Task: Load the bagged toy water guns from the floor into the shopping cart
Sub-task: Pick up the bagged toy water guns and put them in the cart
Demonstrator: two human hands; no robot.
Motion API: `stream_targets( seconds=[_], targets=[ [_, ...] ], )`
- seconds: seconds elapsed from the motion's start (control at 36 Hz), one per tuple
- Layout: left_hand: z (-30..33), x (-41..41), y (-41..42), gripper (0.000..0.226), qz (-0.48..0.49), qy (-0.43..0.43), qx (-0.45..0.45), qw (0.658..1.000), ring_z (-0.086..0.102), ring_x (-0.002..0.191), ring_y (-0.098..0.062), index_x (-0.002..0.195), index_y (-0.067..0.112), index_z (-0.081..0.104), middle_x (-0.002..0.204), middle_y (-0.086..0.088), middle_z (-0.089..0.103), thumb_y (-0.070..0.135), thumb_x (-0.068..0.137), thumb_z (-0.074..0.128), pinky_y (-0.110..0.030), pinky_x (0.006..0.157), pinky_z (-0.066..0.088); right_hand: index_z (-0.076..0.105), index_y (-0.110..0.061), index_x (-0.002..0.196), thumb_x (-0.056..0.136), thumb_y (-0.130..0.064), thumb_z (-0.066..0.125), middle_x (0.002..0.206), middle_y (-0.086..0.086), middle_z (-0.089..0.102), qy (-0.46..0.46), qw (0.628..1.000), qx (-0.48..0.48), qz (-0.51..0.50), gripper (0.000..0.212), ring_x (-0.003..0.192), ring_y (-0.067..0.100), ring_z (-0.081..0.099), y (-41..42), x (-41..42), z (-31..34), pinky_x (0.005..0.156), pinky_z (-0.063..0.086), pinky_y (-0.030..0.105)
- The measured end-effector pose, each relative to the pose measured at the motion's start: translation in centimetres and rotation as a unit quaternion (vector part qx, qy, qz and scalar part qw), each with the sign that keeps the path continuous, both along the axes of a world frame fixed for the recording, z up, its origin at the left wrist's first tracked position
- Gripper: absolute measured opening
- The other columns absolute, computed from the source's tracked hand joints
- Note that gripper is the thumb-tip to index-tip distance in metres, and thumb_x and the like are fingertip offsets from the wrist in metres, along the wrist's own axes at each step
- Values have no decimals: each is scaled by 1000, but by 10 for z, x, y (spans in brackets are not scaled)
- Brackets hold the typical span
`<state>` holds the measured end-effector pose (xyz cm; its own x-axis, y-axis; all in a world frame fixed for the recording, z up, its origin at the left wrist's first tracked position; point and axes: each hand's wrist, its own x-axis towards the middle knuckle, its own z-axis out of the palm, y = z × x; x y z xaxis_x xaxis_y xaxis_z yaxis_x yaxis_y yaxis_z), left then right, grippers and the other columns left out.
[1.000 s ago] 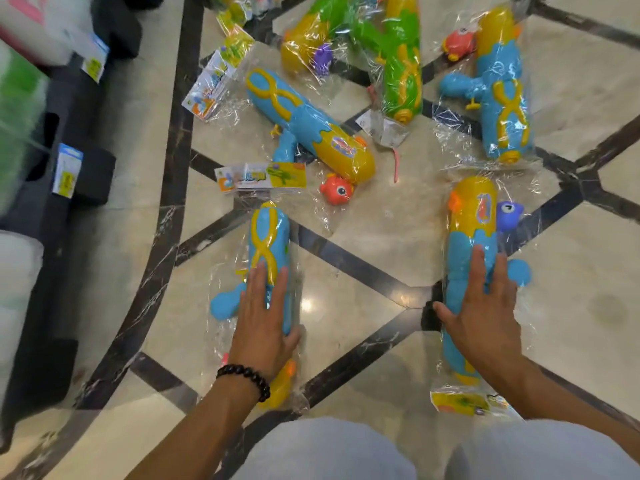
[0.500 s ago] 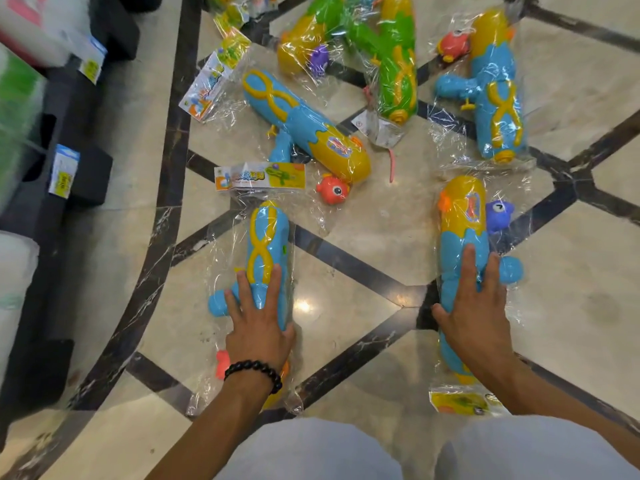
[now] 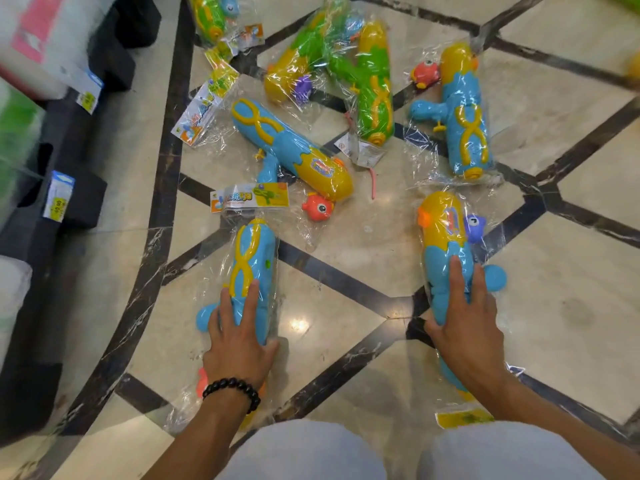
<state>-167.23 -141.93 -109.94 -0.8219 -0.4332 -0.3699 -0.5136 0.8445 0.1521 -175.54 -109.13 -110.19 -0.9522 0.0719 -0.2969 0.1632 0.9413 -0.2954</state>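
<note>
— Marble floor (image 3: pixel 363 237) with dark inlay, bagged water guns scattered across it.
— Left hand (image 3: pixel 237 344) grips the near-left gun (image 3: pixel 252 258), thumb now curling under; right hand (image 3: pixel 465 327) still flat on the near-right gun (image 3: pixel 445 244). Neither's lifted.
</note>
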Motion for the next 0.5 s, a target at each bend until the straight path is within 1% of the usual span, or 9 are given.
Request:
stream_targets(
  seconds=[0.08, 0.14, 0.22, 0.33, 0.39, 0.44, 0.5],
  targets=[
    [21, 1, -1, 115, 11, 0, 2, 1000, 16, 151, -33, 153, 56, -16, 168, 4, -7, 52, 83, 76, -57, 94, 54, -3, -38, 162, 85, -25, 79, 169, 1, -2, -2, 1000, -6, -2, 114, 139, 44, 35, 4, 0, 24, 85, 57, 56],
    [44, 4, -1, 115, 10, -1, -2, 1000, 17, 150, -33, 154, 55, -14, 167, 4, -6, 49, 83, 76, -60, 94, 53, -3, -38, 162, 83, -23, 80, 169, 1, -2, -7, 1000, -4, -3, 116, 137, 43, 36, 7, 1, 49, 81, 57, 54],
    [92, 10, -3, 115, 3, -5, -13, 1000, 17, 148, -33, 154, 56, -13, 167, 4, -3, 43, 82, 75, -61, 92, 53, -7, -42, 161, 83, -24, 81, 169, 0, -3, -14, 1000, -3, -6, 119, 140, 41, 35, 11, 5, 98, 82, 58, 54],
    [171, 17, -4, 112, -9, -17, -30, 999, 14, 149, -32, 153, 56, -17, 167, 2, -4, 45, 85, 71, -59, 94, 53, -9, -42, 162, 82, -28, 83, 170, -1, -4, -18, 1000, -3, 9, 123, 143, 41, 32, 17, 12, 181, 81, 58, 54],
    [213, 18, -3, 113, -11, -10, -29, 999, 15, 148, -34, 152, 57, -18, 167, 1, -2, 45, 85, 71, -61, 96, 51, -11, -43, 162, 82, -33, 84, 171, -2, -6, -20, 1000, 0, 14, 125, 145, 41, 30, 19, 16, 226, 80, 58, 54],
    [260, 18, -1, 113, -18, -3, -27, 999, 18, 146, -36, 153, 56, -16, 167, 0, 0, 44, 84, 72, -61, 97, 51, -12, -43, 162, 82, -38, 83, 171, -2, -9, -13, 1000, 2, 21, 125, 147, 41, 28, 20, 18, 274, 81, 60, 56],
    [309, 15, 1, 111, -34, 2, -33, 999, 24, 142, -38, 156, 52, -11, 166, -3, 4, 43, 84, 73, -59, 95, 53, -13, -43, 161, 82, -44, 82, 170, -4, -12, -14, 1000, 0, 26, 124, 147, 39, 26, 20, 19, 326, 86, 59, 57]
  ],
)
